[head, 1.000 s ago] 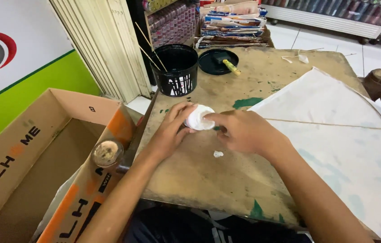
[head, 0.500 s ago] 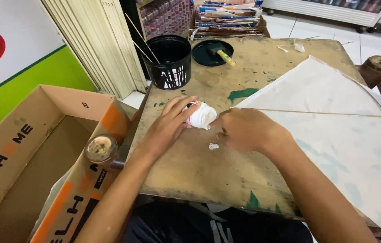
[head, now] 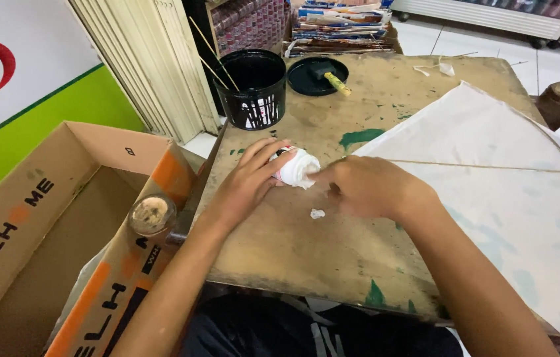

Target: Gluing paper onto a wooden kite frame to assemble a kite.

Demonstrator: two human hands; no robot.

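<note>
My left hand (head: 247, 182) grips a small white glue-smeared container (head: 295, 167) lying on its side on the worn wooden table (head: 333, 244). My right hand (head: 366, 188) is beside it, fingertips at the container's right end, fingers curled; what they pinch is hidden. A small white blob (head: 318, 213) lies on the table just below the hands. A white paper kite (head: 511, 192) with a thin stick frame and a string across it lies to the right, its left corner under my right hand.
A black bucket (head: 253, 86) with thin sticks stands at the table's back left, a black lid (head: 320, 74) with a yellow-handled brush beside it. An open cardboard box (head: 62, 225) sits left of the table. Stacked papers (head: 339, 26) lie behind.
The view has shifted slightly. Both hands stay on the white container, which has turned a little between the fingers.
</note>
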